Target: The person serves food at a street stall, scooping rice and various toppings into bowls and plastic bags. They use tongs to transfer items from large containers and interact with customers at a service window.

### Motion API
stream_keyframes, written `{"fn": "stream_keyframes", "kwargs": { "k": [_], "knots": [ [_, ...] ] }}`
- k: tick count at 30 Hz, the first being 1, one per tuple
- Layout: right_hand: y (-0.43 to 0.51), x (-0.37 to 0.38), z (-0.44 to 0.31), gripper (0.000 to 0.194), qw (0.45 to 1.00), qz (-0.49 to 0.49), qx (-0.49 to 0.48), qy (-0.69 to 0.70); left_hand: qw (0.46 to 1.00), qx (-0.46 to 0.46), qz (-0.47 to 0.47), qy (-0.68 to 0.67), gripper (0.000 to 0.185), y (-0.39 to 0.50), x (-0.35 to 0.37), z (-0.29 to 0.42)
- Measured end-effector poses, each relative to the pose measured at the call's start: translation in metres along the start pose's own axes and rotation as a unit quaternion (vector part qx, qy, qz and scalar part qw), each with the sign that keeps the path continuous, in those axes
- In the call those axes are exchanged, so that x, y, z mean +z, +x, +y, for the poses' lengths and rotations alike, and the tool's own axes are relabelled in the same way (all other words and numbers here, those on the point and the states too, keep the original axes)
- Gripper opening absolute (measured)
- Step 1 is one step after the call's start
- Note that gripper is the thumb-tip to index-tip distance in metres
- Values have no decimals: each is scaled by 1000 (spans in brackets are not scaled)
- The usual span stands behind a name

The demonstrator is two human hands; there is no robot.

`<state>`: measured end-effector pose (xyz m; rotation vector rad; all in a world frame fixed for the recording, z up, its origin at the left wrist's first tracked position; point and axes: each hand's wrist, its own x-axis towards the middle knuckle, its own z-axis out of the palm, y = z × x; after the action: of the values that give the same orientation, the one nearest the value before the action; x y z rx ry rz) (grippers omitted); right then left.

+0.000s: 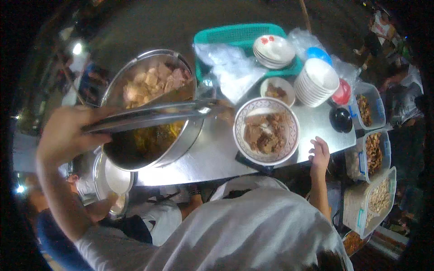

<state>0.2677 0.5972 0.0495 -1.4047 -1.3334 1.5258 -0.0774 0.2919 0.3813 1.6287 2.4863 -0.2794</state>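
My left hand (pixel 73 132) grips a pair of metal tongs (pixel 152 115), held across a tall steel pot (pixel 176 149). Inside the pot, a divider separates pale meat chunks (pixel 159 79) from dark broth (pixel 135 145). The blurred tong tips reach the left rim of a patterned bowl (pixel 295 135); a brownish blur there may be food between them. Chopped brown meat (pixel 268 132) fills much of the bowl. To its right, my right hand (pixel 319 152) hovers by the table edge with fingers loosely apart, holding nothing.
Behind the bowl on the steel table (pixel 203 162) stand a smaller bowl (pixel 286 96), stacked white bowls (pixel 317 84) and a green basket (pixel 230 30) with plates (pixel 274 50). Plastic food tubs (pixel 352 203) line the right. At lower left, another person (pixel 57 230) works beside metal ware.
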Motion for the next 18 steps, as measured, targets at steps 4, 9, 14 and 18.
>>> {"fn": "stream_keyframes", "kwargs": {
  "k": [4, 9, 14, 18],
  "knots": [
    [-3, -8, -3, 26, 1000, -15, -14, 14, 996, 63, -5, 58, 53, 37, 34, 64],
    [-2, -30, 8, 28, 999, -3, -32, 34, 987, 65, 11, 147, 42, 43, 39, 93],
    [-3, -43, 11, 31, 999, 19, -25, 32, 995, 25, 20, 93, 45, 31, 25, 83],
    [-2, -41, 6, 32, 997, -6, -45, 55, 990, 43, 23, 132, 47, 26, 28, 81]
  ]
}}
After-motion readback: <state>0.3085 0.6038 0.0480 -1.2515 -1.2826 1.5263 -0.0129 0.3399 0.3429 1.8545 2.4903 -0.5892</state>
